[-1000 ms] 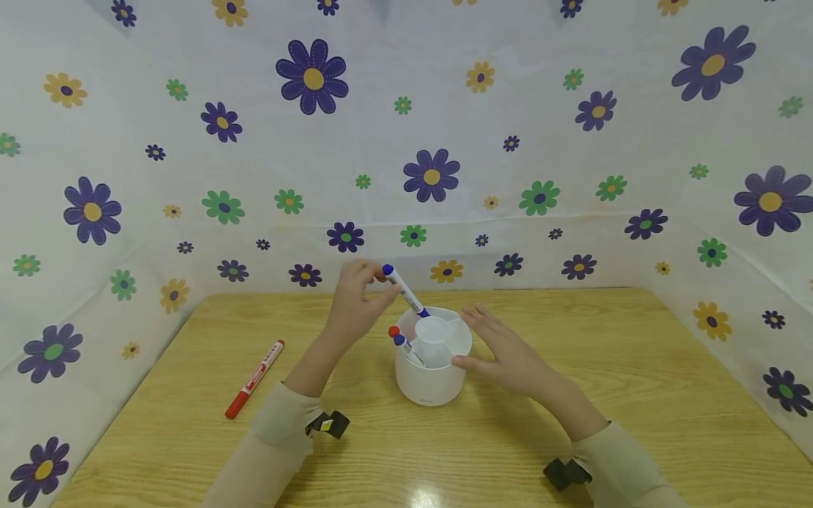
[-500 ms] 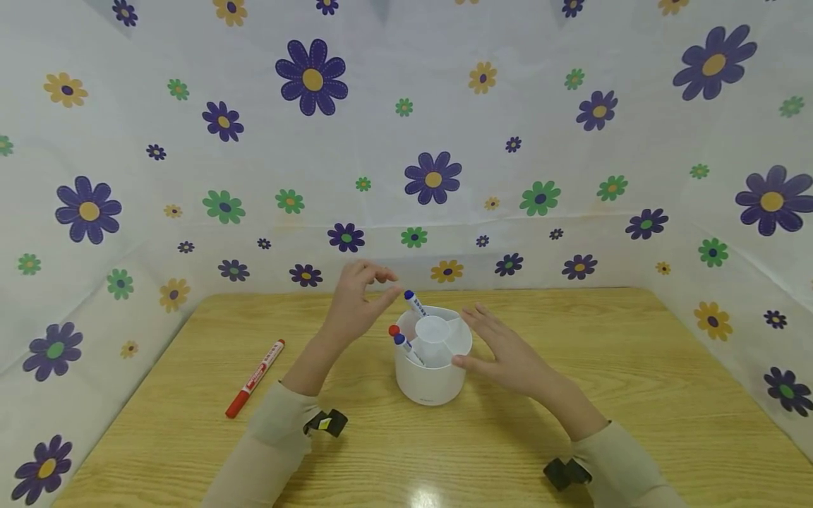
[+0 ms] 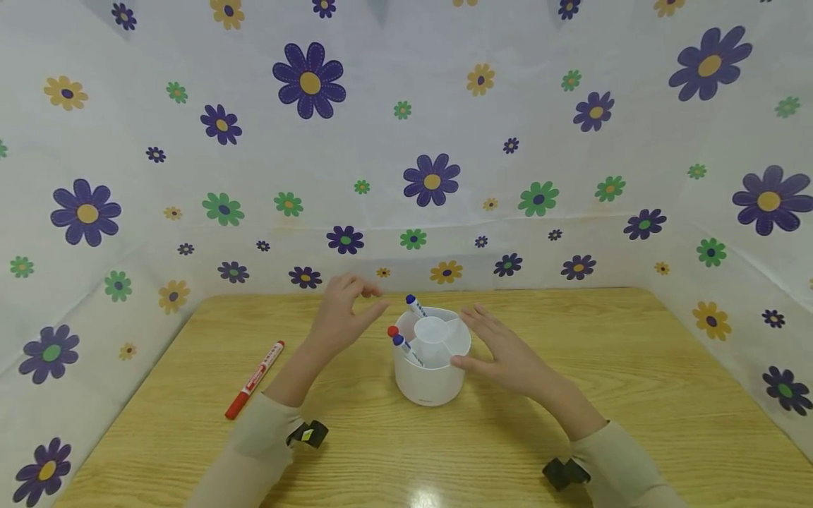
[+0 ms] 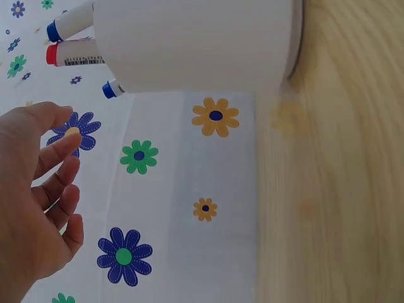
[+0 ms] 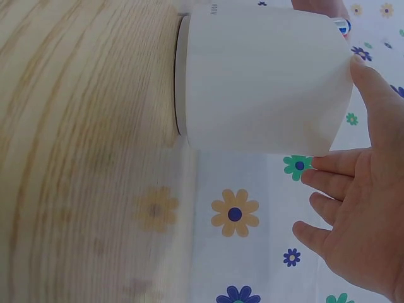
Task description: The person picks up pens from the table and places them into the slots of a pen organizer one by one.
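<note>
A round white pen holder (image 3: 429, 384) with inner compartments stands on the table. Two whiteboard markers with blue ends, a back one (image 3: 416, 305) and a front one (image 3: 406, 348), lean in it beside a marker with a red end (image 3: 393, 331). My left hand (image 3: 339, 310) hovers left of the holder, fingers bent and apart, with nothing in them. In the left wrist view that hand (image 4: 41, 196) is below the marker ends. My right hand (image 3: 508, 356) is at the holder's right side, fingers extended. The right wrist view shows its thumb and fingertips right at the rim.
A red marker (image 3: 254, 381) lies on the wooden table (image 3: 508, 451), left of my left forearm. White cloth (image 3: 356, 141) with printed flowers walls off the back and both sides of the table.
My left hand has let go of a blue-ended marker, which dropped down into the holder's back compartment. The hand then drew away left. My right hand has stayed in place.
</note>
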Motion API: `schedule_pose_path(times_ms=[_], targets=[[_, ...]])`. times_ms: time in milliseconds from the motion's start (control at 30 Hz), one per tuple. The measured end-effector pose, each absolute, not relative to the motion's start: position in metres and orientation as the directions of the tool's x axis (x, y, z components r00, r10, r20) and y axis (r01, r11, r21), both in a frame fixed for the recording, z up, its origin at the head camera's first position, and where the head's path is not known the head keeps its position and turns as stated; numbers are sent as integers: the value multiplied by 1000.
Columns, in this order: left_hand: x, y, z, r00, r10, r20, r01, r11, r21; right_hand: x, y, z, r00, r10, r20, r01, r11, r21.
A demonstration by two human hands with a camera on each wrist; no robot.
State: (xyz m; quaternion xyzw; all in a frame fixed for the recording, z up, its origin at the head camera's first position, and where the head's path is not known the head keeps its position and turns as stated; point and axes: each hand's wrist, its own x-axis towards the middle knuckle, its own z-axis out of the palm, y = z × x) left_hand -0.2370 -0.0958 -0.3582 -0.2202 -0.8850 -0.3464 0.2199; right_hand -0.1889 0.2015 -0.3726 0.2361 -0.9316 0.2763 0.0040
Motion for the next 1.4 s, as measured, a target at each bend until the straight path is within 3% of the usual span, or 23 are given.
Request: schedule_pose_path(times_ms=[867, 1200, 1400], targets=[[-220, -172, -388, -851, 254, 460, 370, 911, 181, -188, 200, -371, -898, -424, 118, -421, 747, -514], [-214, -204, -392, -914, 214, 346, 256, 963, 80, -187, 200, -369, -896, -428, 118, -423, 742, -519], [-215, -223, -394, -950, 175, 257, 204, 975, 89, -187, 201, -371, -896, -427, 121, -424, 746, -514]])
